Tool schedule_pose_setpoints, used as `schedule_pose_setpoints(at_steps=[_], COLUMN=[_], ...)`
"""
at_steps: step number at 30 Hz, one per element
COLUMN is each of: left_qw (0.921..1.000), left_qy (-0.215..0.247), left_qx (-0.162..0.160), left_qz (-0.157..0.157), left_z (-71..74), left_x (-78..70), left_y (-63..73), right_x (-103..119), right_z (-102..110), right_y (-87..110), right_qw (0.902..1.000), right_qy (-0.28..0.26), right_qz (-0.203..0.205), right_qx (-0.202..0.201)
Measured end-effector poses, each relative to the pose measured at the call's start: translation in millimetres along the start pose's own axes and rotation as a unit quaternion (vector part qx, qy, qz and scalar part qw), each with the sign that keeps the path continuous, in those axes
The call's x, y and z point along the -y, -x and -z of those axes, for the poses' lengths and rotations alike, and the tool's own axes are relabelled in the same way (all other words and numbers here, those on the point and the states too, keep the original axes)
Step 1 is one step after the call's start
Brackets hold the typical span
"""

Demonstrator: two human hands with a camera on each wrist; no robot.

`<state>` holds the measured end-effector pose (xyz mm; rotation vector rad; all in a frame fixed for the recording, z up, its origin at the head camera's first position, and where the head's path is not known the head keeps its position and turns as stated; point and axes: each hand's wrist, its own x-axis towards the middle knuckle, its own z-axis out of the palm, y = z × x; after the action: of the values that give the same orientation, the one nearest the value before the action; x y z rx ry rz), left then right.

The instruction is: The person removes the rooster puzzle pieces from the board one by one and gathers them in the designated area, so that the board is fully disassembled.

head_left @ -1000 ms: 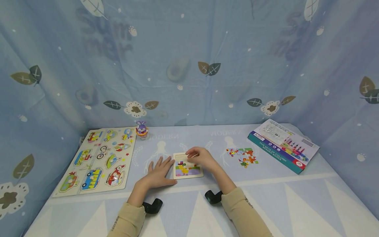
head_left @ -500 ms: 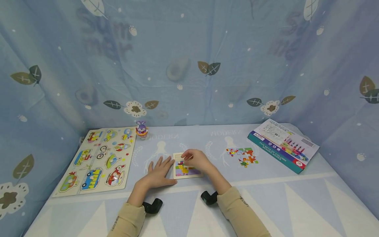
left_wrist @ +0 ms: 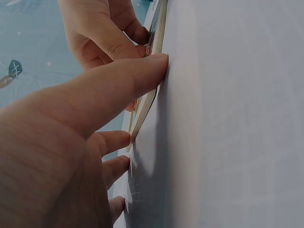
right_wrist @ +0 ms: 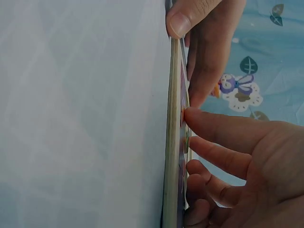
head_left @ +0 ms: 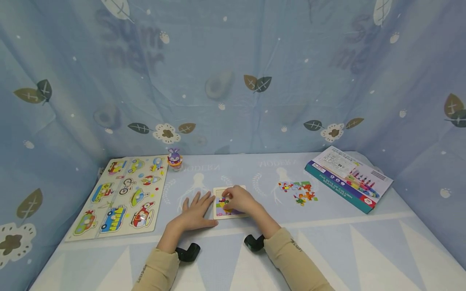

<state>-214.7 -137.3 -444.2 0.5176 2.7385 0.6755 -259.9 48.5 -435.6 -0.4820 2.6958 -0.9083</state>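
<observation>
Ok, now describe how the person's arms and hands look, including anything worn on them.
The left hand and right hand show no gloves or rings. The left sleeve and right sleeve are plain khaki, each with small dark lettering, too small to read. A black, elbow-shaped device sticks out at the left wrist and another at the right.

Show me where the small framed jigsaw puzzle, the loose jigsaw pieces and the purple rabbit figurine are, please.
Small framed jigsaw puzzle point(head_left: 230, 217): head view, on the frame's near edge.
Loose jigsaw pieces point(head_left: 309, 196): head view, on an orange piece.
Purple rabbit figurine point(head_left: 174, 158): head view, mid-body.
</observation>
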Motion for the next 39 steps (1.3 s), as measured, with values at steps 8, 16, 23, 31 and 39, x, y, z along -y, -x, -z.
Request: schedule_pose_setpoints(at_steps=[8, 16, 23, 31, 39], left_qw=[1.0000, 1.0000, 0.9999, 0.9997, 0.9970], left_qy=[-0.004, -0.002, 0.010, -0.011, -0.044], left_qx=[-0.001, 0.000, -0.009, 0.010, 0.041], left_qz=[0.000, 0.000, 0.006, -0.018, -0.048], left_z=[0.5, -1.9, 0.0, 4.3, 4.3], left_x=[0.1, 0.9, -0.3, -0.2, -0.8], left_y=[-0.5, -1.0, 1.7, 15.7, 25.9], right_x=[1, -2, -1, -2, -2], right_z=[-2, -3, -2, -1, -1], right_y=[-3.2, -1.0, 0.5, -2.5, -2.3], right_qw=[1.0000, 0.9981, 0.9964, 0.9952, 0.9957], right_qy=[0.009, -0.050, -0.077, -0.095, -0.089], right_qz=[0.004, 0.036, 0.031, 0.023, 0.023], right_qx=[-0.003, -0.011, -0.015, -0.008, -0.011])
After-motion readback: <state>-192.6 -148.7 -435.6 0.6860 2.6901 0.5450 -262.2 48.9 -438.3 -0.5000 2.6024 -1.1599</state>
